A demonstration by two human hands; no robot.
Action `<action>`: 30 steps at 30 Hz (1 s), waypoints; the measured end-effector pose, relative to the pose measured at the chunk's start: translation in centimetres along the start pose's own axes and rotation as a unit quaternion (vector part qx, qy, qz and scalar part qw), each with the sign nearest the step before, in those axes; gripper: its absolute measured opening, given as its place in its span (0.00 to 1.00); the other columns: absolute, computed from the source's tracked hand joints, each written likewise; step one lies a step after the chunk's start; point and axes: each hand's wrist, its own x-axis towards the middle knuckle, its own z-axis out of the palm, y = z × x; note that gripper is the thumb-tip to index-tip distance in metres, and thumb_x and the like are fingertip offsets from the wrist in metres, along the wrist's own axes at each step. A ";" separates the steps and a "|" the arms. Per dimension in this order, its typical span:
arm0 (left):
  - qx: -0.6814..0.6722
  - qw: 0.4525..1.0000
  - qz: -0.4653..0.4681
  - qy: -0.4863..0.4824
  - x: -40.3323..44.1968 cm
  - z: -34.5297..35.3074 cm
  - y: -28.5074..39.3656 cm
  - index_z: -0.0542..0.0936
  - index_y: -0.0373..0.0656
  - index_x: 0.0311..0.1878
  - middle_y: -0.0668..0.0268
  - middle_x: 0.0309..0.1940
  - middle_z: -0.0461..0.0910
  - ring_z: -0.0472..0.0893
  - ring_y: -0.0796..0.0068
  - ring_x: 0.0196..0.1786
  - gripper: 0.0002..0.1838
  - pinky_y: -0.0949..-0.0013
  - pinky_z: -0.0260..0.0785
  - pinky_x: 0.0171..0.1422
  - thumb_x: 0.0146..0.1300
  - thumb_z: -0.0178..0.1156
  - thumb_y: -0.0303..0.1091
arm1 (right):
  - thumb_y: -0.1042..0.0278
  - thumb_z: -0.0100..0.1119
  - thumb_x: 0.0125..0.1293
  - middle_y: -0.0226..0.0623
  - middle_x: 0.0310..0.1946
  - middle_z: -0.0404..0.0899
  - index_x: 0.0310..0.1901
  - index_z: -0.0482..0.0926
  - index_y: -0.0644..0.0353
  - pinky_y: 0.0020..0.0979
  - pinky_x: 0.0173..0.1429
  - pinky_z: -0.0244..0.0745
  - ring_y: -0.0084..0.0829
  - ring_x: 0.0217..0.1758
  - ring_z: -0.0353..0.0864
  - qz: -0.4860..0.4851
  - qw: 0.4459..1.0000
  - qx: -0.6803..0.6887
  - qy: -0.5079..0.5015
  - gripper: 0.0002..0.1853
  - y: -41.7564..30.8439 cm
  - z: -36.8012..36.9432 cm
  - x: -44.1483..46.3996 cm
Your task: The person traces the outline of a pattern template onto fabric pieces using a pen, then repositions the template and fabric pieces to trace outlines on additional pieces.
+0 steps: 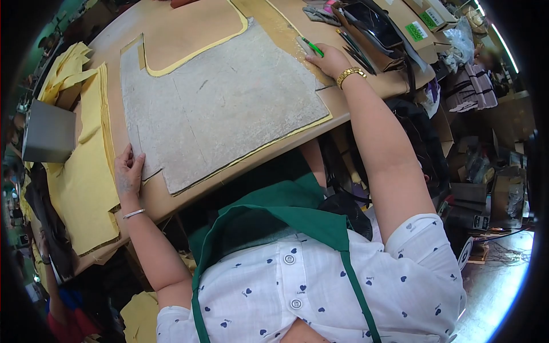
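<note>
A large flat grey pattern board (pixel 223 108) with a deep cut-out at its far side lies on the table. Beneath it, yellow fabric (pixel 197 62) shows as a thin border along the cut-out and the near edge. At the board's left edge, my left hand (pixel 129 171) is closed, thumb and fingers against its near corner. My right hand (pixel 330 60) grips a green pen (pixel 312 47) by the board's far right edge; the pen tip is too small to make out.
Stacked yellow fabric pieces (pixel 86 177) lie on the left, beside a grey box-shaped block (pixel 48 132). Pencils (pixel 357 52), a phone (pixel 374 24) and cardboard boxes (pixel 414 28) crowd the right end of the tan table (pixel 189 31). Another person's arm (pixel 50 280) shows at lower left.
</note>
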 end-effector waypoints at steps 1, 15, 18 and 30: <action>0.003 1.000 0.002 0.000 0.0 0.0 0.0 0.68 0.37 0.55 0.62 0.38 0.68 0.71 0.75 0.37 0.27 0.73 0.66 0.44 0.51 0.61 0.34 | 0.50 0.57 0.53 0.43 0.38 0.77 0.45 0.74 0.57 0.36 0.47 0.68 0.40 0.42 0.75 0.001 1.000 0.000 -0.003 0.22 0.1 0.0 0.0; 0.060 0.997 0.035 0.038 -1.3 0.4 2.9 0.71 0.35 0.52 0.60 0.33 0.71 0.71 0.73 0.33 0.26 0.71 0.65 0.40 0.49 0.61 0.34 | 0.49 0.57 0.52 0.47 0.39 0.76 0.46 0.74 0.58 0.36 0.47 0.68 0.43 0.43 0.75 -0.029 0.999 0.016 0.014 0.24 0.3 0.3 0.2; 0.040 0.998 0.025 0.038 -0.8 0.5 2.3 0.71 0.35 0.52 0.60 0.32 0.70 0.70 0.71 0.34 0.27 0.71 0.64 0.42 0.48 0.62 0.35 | 0.49 0.57 0.52 0.47 0.39 0.76 0.47 0.73 0.58 0.35 0.48 0.67 0.42 0.43 0.75 -0.019 1.000 0.008 0.004 0.25 0.6 0.1 0.2; 0.091 0.992 0.045 0.077 -1.7 0.5 3.6 0.71 0.33 0.51 0.61 0.32 0.67 0.68 0.69 0.36 0.29 0.71 0.63 0.44 0.45 0.64 0.36 | 0.53 0.59 0.52 0.49 0.39 0.76 0.48 0.72 0.61 0.34 0.47 0.68 0.42 0.43 0.76 -0.046 0.998 0.046 0.017 0.25 1.3 0.7 0.7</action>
